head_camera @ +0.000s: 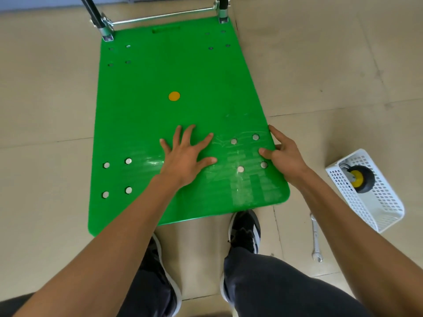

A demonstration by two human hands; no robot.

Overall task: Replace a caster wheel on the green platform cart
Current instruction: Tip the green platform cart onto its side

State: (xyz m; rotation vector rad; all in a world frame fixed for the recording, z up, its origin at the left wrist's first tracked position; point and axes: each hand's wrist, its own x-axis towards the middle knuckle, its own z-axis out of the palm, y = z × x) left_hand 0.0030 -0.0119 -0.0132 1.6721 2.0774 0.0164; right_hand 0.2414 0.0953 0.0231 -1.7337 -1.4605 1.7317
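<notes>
Both hands (186, 156) on green cart deck (160, 88).

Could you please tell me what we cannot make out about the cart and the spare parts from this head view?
- Cart's casters: hidden under the green deck.
- Handle: cut off by the top edge.
- Caster wheel: its mounting plate is hidden by the white basket.
- Wrench: too small to read its size.
</notes>
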